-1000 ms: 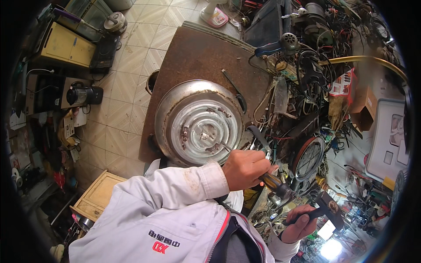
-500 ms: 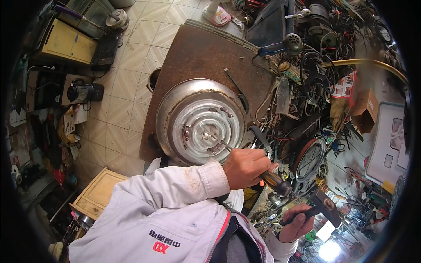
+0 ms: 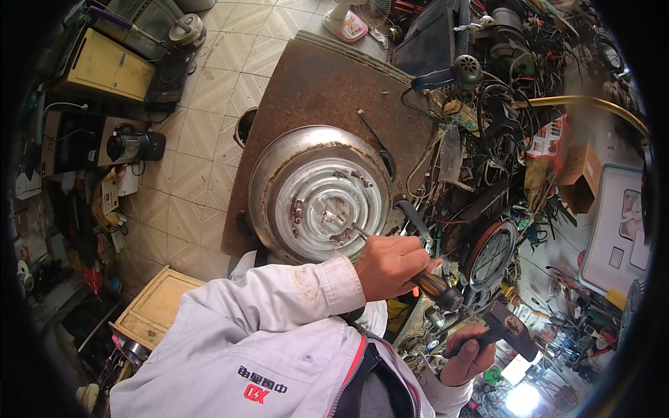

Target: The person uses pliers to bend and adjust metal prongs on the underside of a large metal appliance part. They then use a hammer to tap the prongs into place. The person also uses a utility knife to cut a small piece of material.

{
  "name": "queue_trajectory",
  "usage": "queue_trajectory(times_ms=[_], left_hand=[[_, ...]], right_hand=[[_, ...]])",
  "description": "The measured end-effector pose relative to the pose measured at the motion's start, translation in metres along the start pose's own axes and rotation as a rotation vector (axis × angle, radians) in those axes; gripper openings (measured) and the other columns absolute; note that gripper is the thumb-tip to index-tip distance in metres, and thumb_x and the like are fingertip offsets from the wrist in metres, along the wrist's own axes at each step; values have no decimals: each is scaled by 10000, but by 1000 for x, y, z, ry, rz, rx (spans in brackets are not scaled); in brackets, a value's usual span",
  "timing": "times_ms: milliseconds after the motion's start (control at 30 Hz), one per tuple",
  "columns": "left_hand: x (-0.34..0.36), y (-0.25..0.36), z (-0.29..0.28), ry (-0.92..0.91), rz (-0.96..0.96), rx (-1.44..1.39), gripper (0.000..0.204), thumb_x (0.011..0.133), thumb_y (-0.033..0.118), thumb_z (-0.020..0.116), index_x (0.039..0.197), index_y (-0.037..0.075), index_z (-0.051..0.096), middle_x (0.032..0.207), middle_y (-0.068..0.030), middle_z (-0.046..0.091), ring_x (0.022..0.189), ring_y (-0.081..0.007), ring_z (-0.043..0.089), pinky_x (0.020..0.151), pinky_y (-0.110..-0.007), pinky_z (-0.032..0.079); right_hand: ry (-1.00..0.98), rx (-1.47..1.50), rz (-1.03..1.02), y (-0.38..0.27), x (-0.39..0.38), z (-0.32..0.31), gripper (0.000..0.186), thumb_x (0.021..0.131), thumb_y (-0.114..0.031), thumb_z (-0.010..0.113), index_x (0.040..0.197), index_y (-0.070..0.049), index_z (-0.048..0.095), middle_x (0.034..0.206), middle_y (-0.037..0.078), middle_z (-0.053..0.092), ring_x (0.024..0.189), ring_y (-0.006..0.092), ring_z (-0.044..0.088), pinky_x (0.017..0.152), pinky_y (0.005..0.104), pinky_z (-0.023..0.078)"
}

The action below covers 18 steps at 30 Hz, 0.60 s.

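Observation:
My left hand (image 3: 394,265) is wrapped round a screwdriver (image 3: 442,294) with a dark and yellow handle. The shaft slants down-left, its tip against the ringed base of a round metal pot (image 3: 279,157), which lies base up. Concentric ridges, a rough centre and several brownish terminal stubs show on that base. In my right hand (image 3: 468,357) is a hammer (image 3: 511,329), gripped by its dark handle. The hammer head is just beyond the screwdriver's butt end, with a small gap between them.
A rusty brown tabletop (image 3: 313,90) carries the pot and a thin dark tool (image 3: 377,143). To the right are heaped cables, a hair dryer (image 3: 446,74) and a round wire-mesh part (image 3: 489,255). A wooden board (image 3: 157,306) stands at lower left, beside tiled floor (image 3: 209,132).
The hammer in my right hand has shifted slightly left and tilted, bringing its head nearer the screwdriver's butt end. My left hand, the screwdriver and the pot stay nearly still.

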<state>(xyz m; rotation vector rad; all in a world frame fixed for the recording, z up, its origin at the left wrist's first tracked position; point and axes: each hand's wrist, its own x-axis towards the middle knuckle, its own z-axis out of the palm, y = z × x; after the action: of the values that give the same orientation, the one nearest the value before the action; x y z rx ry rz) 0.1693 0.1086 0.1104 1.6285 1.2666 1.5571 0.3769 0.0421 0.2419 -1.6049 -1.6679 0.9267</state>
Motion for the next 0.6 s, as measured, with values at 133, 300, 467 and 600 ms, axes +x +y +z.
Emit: queue_trajectory(times_ms=[133, 300, 467, 600], left_hand=[[0, -2, -1, 27, 27, -69, 295, 820, 88, 804, 680, 60, 546, 598, -65, 430, 471, -257, 495, 421, -400, 364], [-2, -5, -3, 53, 11, -92, 269, 821, 77, 801, 694, 49, 565, 597, -71, 439, 461, -253, 484, 418, -395, 356], [-4, -6, -2, 55, 39, -94, 269, 816, 65, 803, 700, 44, 561, 596, -74, 443, 459, -252, 484, 420, -393, 362], [-5, -6, -4, 42, 55, -107, 281, 810, 59, 808, 701, 46, 549, 594, -72, 435, 459, -253, 483, 419, -395, 362]], right_hand=[[-13, -29, 12, -7, 3, 4, 449, 1039, -443, 536, 927, -9, 521, 654, 49, 490, 511, 110, 440, 460, 246, 333], [-127, -42, 101, -23, 5, 1, 416, 1001, -376, 607, 870, 17, 577, 737, 103, 611, 589, 120, 532, 513, 258, 396], [-108, -17, 149, -15, -8, -9, 332, 965, -318, 651, 978, 13, 634, 921, 102, 648, 737, 133, 582, 594, 251, 425], [-205, -287, 34, -12, -5, -18, 239, 917, -246, 681, 959, -12, 661, 899, 94, 643, 716, 176, 590, 601, 263, 430]])
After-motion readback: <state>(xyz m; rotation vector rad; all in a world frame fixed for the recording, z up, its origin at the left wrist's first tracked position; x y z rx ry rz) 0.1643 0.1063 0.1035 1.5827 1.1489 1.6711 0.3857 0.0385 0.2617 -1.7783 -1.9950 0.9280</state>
